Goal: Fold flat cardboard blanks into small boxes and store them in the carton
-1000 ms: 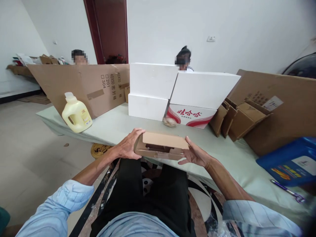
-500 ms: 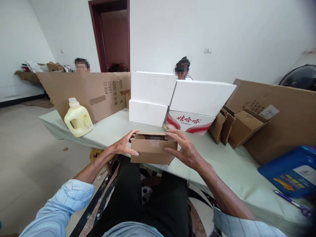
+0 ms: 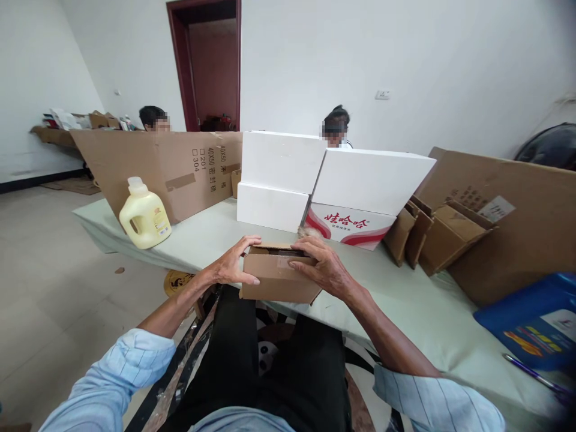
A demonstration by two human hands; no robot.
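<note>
A small brown cardboard box point(image 3: 274, 281) sits at the near edge of the table, its top partly open with a dark gap along the upper side. My left hand point(image 3: 234, 264) grips its left end, thumb on the front and fingers behind. Over the box's right part is my right hand point(image 3: 321, 267), its thumb by the top opening and fingers on the far top edge. A strip of clear tape seems to show near the opening. What lies inside the box cannot be made out.
On the green-covered table point(image 3: 387, 300) stand a yellow jug point(image 3: 146, 219) at left, white boxes point(image 3: 276, 162) ahead, folded cartons point(image 3: 452, 237) and a blue container point(image 3: 531, 321) at right. Beside that lies a purple pen point(image 3: 533, 376). Two people sit behind the boxes.
My right hand has moved left along the box, from its right end towards the middle of the opening. My left hand keeps its hold. The view has shifted slightly.
</note>
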